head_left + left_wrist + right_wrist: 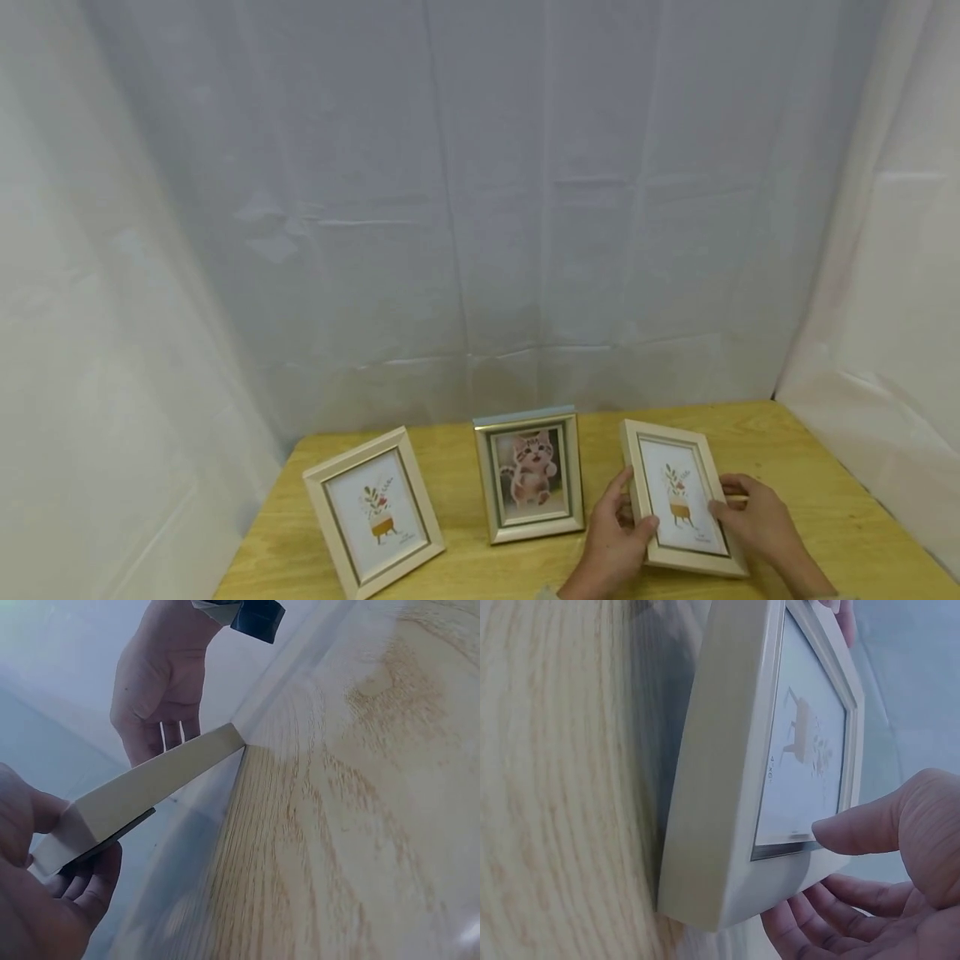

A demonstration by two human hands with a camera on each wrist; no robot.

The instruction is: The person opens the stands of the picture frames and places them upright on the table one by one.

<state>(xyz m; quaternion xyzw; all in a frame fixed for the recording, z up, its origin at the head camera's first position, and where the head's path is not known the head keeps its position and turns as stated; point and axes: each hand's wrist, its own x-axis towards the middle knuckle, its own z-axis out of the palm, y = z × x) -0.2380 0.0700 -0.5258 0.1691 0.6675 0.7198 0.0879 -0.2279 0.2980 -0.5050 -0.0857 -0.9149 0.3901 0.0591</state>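
Note:
Both hands hold a cream picture frame (684, 479), whose white print shows a plant in an orange pot on legs. My left hand (611, 542) grips its left side, thumb at the front and fingers curled behind, as the left wrist view also shows around the frame's pale edge (150, 772). On the opposite side, my right hand (763, 523) pinches the frame, its thumb (866, 829) pressing the front near the glass and its fingers behind. The frame leans back, its lower edge close over the wooden table. Its back is mostly hidden.
A gold-toned frame with a kitten picture (531, 475) stands upright just left of my left hand. Farther left, a matching plant-print frame (378, 512) stands angled on the yellow wood-grain table (817, 475). White sheeting (495, 225) surrounds the table's back and sides.

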